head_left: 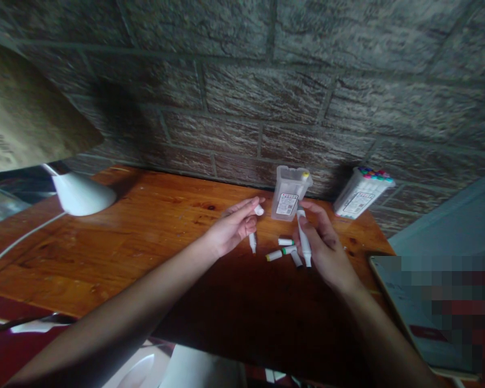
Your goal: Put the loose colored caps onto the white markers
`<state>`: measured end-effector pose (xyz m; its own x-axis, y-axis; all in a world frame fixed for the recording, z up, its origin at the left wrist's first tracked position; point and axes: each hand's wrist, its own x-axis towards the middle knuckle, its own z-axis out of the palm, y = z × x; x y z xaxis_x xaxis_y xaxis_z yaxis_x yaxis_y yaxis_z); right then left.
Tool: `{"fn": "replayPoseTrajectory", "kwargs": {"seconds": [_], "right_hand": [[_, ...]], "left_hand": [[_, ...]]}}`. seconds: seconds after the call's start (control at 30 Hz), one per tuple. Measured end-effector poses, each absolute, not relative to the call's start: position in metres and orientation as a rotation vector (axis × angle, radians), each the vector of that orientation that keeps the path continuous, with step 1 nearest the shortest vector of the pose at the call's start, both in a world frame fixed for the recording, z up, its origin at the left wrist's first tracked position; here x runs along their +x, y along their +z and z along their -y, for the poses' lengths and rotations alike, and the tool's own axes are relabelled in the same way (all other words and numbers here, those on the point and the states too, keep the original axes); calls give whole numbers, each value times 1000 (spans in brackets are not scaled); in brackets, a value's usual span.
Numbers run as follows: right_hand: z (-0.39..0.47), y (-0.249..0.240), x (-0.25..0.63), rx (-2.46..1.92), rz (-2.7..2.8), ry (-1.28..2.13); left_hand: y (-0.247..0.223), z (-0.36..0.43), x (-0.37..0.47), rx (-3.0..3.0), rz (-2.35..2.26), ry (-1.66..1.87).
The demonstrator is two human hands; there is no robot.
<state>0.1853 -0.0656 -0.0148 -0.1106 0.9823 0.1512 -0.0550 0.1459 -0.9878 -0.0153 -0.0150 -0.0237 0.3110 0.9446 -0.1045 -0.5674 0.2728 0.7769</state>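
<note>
My left hand [239,223] pinches a small white marker cap [259,210] between thumb and forefinger. Below its curled fingers a white marker [253,243] points down; whether those fingers hold it or it lies on the table, I cannot tell. My right hand [325,242] is closed around another white marker [304,240], tilted, with its dark end toward the table. Close to that hand lie several short white pieces with coloured ends, among them a yellow-ended one [274,255] and a green-ended one [290,249]. Just behind the hands stands a clear plastic marker box [285,191] with one yellow-topped marker inside.
A second box [361,196], full of colour-topped markers, stands at the right. On the left of the wooden table [165,205] is a lamp with a white base [84,194] and a brown shade [32,113]. A stone wall [242,97] rises behind. A pale-framed panel [404,302] lies at the right.
</note>
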Motion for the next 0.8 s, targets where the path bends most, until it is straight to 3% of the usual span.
{"fn": "replayPoseTrajectory", "kwargs": {"seconds": [0.2, 0.63, 0.8], "right_hand": [[71, -10, 187, -731, 1236, 1408], [77, -16, 180, -1014, 1518, 650], [78, -28, 173, -968, 1621, 588]], "left_hand": [[-28, 13, -14, 778, -672, 1144], [-33, 20, -7, 1133, -766, 1217], [-31, 21, -7, 1165, -813, 1251]]}}
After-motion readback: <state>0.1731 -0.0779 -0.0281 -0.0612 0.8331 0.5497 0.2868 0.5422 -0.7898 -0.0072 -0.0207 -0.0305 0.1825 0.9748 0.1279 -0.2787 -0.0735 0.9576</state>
